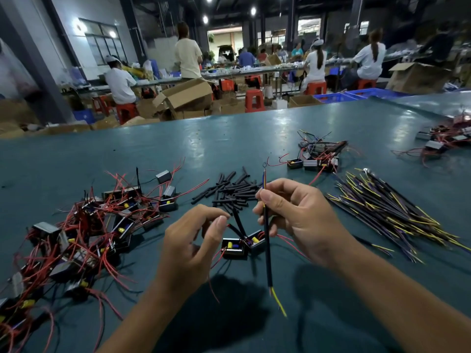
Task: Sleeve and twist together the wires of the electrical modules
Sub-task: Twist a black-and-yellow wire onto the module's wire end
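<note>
While both hands worked above the bench [178, 143], noted right hand [298, 217] pinching a black sleeved lead [266, 240] between thumb and forefinger, held near upright. Ring terminal at top end; yellow wire tail [279, 303] hanging free below sleeve, clear of bench. Left hand [193, 245] with fingers curled, thumb and forefinger pinching red wire [216, 256] running down to a module. Two modules [242, 244] lay touching each other on bench between the hands, black tubes angled up from them toward left fingertips. Short black sleeves [229, 189] piled just beyond the hands. Heap of modules with red wires [84, 225] at left, well apart from working pair. Bundle of sleeved leads with yellow ends [382, 212] fanned out at right. Smaller module group [318, 156] at far centre-right; another [443, 141] near right edge. Seated and standing workers [188, 57] at tables in background, cardboard boxes [186, 95] and red stools [254, 100] on floor.
</note>
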`<action>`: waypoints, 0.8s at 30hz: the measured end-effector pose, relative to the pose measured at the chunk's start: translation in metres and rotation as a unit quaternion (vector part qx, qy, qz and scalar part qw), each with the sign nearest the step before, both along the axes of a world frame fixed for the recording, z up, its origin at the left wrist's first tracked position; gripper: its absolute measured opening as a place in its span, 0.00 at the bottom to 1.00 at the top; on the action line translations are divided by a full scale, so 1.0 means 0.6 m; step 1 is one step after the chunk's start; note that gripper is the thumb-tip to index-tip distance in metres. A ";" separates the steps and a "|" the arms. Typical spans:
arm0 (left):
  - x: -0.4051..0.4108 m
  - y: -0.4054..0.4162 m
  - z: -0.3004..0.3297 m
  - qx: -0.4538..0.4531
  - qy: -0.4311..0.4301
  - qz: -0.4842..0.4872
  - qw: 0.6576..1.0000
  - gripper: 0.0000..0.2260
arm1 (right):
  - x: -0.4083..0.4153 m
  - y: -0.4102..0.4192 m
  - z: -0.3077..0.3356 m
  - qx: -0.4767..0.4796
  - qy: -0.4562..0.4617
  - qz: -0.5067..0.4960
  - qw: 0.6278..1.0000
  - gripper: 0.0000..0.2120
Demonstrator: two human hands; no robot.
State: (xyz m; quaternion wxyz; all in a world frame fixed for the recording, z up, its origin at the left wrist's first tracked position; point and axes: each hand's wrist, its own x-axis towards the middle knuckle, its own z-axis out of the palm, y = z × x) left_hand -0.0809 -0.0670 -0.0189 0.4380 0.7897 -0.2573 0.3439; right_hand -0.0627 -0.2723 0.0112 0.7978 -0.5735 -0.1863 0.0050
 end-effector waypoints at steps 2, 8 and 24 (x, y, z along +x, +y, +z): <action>-0.004 -0.001 0.011 -0.013 -0.016 0.018 1.000 0.12 | -0.003 0.002 -0.005 -0.003 0.003 0.022 1.000 0.12; -0.039 0.001 0.029 0.019 0.200 -0.246 0.948 0.10 | 0.000 0.002 -0.018 -0.028 0.016 0.002 0.999 0.10; -0.035 -0.013 0.001 0.071 0.455 -0.285 0.841 0.11 | 0.023 -0.013 -0.024 -0.030 0.074 -0.148 0.986 0.06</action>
